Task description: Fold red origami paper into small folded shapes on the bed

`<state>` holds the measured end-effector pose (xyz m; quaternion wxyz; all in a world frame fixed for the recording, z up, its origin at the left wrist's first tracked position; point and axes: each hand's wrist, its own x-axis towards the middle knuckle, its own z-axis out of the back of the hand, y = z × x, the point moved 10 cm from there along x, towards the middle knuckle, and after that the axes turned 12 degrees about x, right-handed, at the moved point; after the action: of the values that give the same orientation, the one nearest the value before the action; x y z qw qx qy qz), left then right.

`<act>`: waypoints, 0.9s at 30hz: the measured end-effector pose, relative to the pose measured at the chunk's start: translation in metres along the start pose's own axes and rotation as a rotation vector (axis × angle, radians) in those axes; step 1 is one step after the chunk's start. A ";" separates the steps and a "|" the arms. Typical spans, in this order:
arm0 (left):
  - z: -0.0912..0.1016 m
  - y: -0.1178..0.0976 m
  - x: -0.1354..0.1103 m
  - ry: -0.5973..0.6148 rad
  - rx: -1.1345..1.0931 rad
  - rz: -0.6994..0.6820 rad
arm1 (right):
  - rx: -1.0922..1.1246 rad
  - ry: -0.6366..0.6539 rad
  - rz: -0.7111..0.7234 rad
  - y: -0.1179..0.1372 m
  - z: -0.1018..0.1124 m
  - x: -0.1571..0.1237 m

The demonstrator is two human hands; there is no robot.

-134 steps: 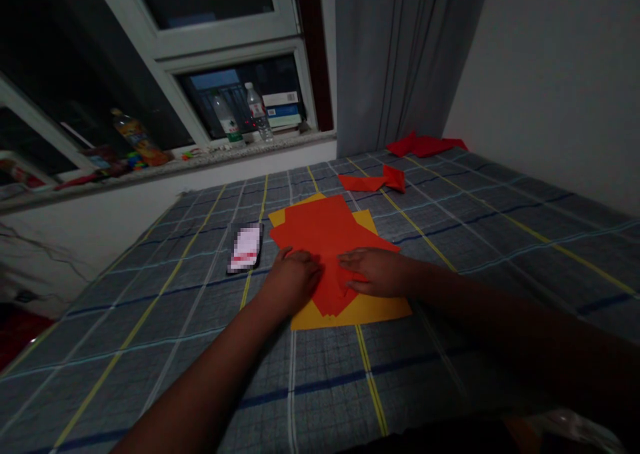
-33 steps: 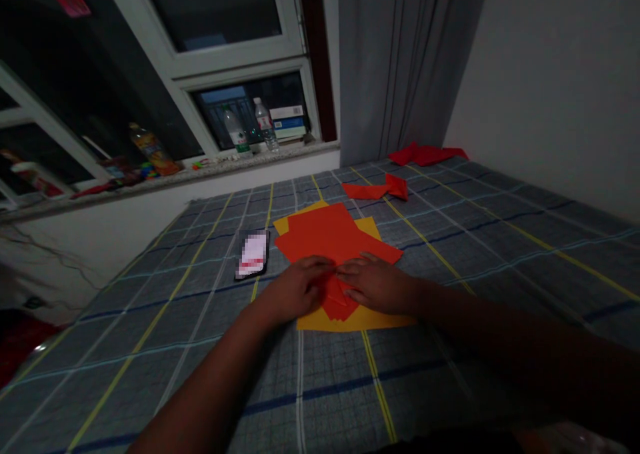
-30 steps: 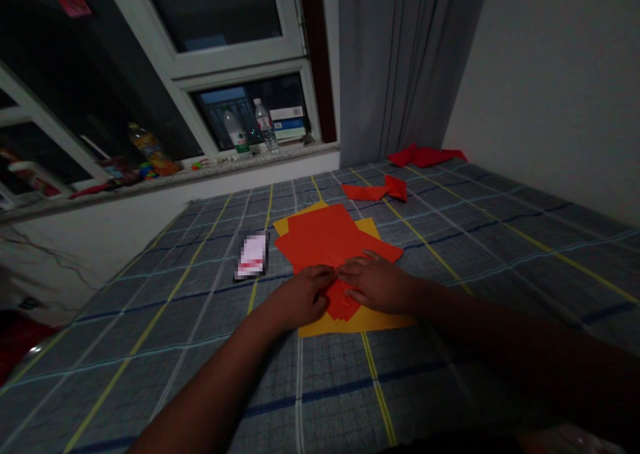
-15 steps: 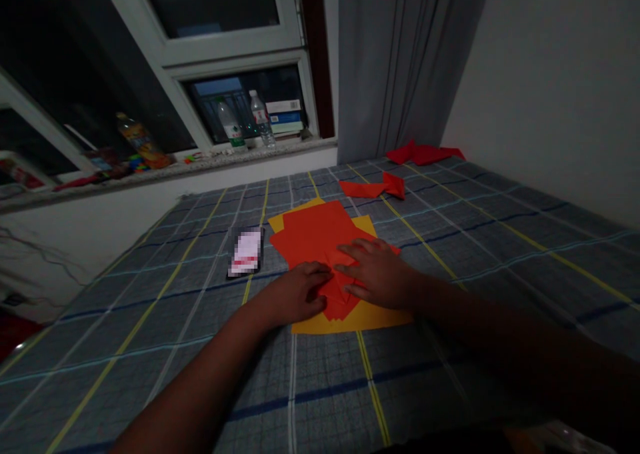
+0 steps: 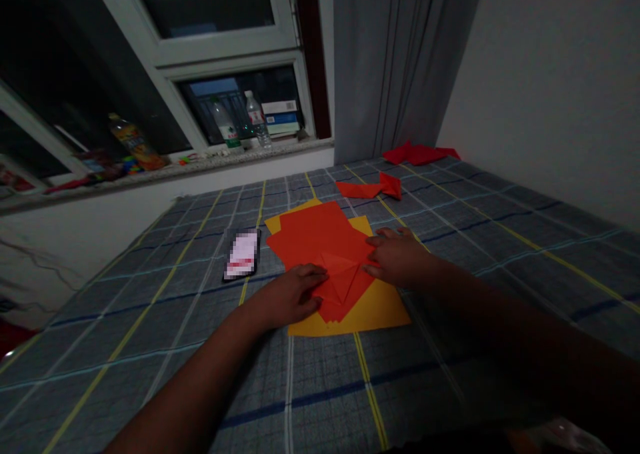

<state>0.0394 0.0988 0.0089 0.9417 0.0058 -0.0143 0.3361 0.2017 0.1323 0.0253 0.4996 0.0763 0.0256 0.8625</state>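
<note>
A folded piece of red origami paper lies at the near end of a pile of loose red paper sheets, with a triangular flap showing on top. Beneath them is a larger yellow-orange paper sheet. My left hand rests on the bed sheet and paper, its fingertips against the fold's left side. My right hand lies on the red sheets to the right of the fold, fingers slightly apart. Neither hand clearly grips anything.
All this lies on a grey plaid bed sheet. A dark phone with a blurred white patch lies left of the paper. Folded red paper pieces lie beyond, near a wall and curtain. Bottles and books stand on the windowsill.
My right hand has moved right and up, off the fold. The red paper's triangular flap now shows uncovered. My left hand has drawn slightly back to the left.
</note>
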 end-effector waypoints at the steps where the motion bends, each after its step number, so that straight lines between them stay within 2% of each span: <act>1: 0.001 0.000 0.000 -0.016 0.009 -0.014 | 0.021 -0.018 0.004 -0.002 0.002 0.001; 3: 0.002 -0.001 0.000 -0.046 0.029 -0.041 | 0.095 -0.056 0.064 0.001 0.006 0.004; 7: 0.015 0.000 -0.001 -0.164 -0.012 -0.045 | 0.322 -0.066 0.325 0.026 0.007 0.002; 10: 0.035 0.009 -0.008 -0.330 -0.145 0.070 | 0.510 -0.102 0.403 0.036 0.013 0.002; 12: 0.044 0.023 -0.015 -0.413 -0.268 0.224 | 0.677 -0.142 0.324 0.030 0.016 0.007; 14: 0.044 0.035 -0.020 -0.446 -0.441 0.348 | 0.886 -0.136 0.153 0.015 0.010 0.013; 16: 0.037 0.040 -0.020 -0.426 -0.659 0.393 | 1.113 -0.070 -0.002 0.005 -0.005 0.017; 19: 0.023 0.042 -0.015 -0.370 -0.921 0.431 | 1.374 0.036 -0.111 0.003 -0.022 0.019; 27: -0.005 0.041 -0.005 -0.251 -1.154 0.481 | 1.513 -0.001 -0.205 -0.003 -0.033 0.022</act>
<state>0.0097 0.1268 0.0033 0.6824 -0.4666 -0.3044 0.4732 0.1884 0.1544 -0.0058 0.3888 0.3953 0.6164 0.5591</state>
